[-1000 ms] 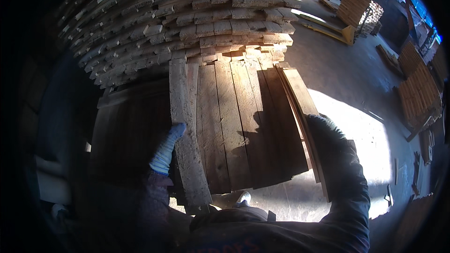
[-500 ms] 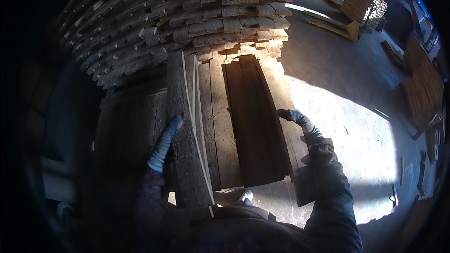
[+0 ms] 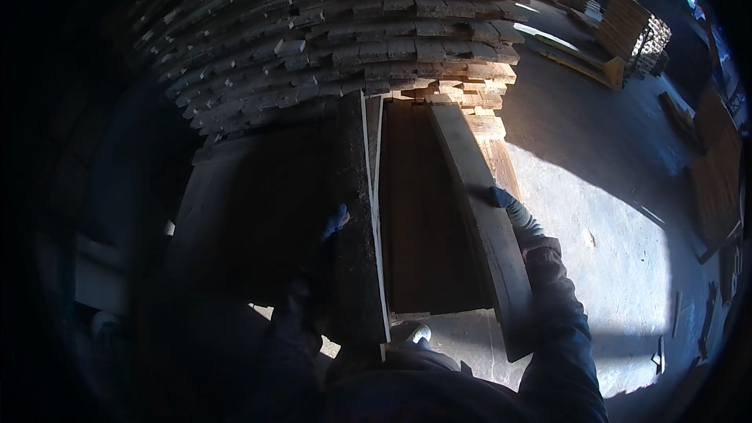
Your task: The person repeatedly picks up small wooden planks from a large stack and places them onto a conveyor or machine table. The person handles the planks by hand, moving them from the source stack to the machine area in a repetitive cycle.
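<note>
Two long rough planks lie lengthwise before me, one under each hand. At the left edge of the dark left plank (image 3: 356, 251) is my left hand (image 3: 338, 221), gloved in blue and closed on that edge; deep shadow hides most of its fingers. Thin pale strips (image 3: 375, 157) run along this plank's right side. My right hand (image 3: 504, 200), also gloved, grips the outer edge of the paler right plank (image 3: 482, 219), which slants toward me; its fingers are partly hidden. Between the two planks lie dark boards (image 3: 427, 227) in shade.
A tall stack of boards (image 3: 392, 51) rises at the far side. Sunlit concrete floor (image 3: 595, 219) stretches to the right, with a yellow pallet jack (image 3: 611, 73) and more stacked wood (image 3: 623, 23) beyond. My shoe (image 3: 421, 334) shows below the boards.
The left plank has shifted right and the right plank left, narrowing the space between them. Another board is now exposed beyond the right plank. The view has turned slightly left.
</note>
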Motion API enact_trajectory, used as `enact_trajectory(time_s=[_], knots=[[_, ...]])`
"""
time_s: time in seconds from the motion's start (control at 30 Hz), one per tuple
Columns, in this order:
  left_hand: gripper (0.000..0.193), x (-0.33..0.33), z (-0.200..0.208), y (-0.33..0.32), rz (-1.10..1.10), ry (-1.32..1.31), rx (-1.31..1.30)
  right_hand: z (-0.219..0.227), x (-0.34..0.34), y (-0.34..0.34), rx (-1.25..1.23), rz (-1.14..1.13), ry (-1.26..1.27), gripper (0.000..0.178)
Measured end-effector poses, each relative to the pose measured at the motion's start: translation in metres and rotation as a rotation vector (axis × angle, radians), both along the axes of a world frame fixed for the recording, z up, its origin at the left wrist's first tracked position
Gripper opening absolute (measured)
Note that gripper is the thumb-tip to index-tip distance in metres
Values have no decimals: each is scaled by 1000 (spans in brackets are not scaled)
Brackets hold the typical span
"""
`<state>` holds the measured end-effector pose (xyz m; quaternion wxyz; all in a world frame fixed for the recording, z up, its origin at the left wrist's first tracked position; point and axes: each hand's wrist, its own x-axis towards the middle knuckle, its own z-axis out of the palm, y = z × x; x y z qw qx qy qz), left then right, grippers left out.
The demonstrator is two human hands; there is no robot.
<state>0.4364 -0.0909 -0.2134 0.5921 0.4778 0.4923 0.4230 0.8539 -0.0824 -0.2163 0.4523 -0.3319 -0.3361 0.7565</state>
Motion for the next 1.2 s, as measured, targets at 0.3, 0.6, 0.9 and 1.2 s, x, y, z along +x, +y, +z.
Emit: enact_trajectory(time_s=[0.3, 0.6, 0.9, 1.2], knots=[[125, -147, 81, -59, -21, 176, 69, -9, 11, -29, 252, -24, -74, 97], [130, -232, 52, -9, 247, 1278, -392, 83, -157, -55, 336, -138, -464, 94], [101, -252, 28, -16, 26, 1349, -182, 54, -477, -5, 255, -42, -1556, 122], [75, -209, 56, 2, -26, 1332, 547, -12, -450, 4, 391, -53, -1340, 107]])
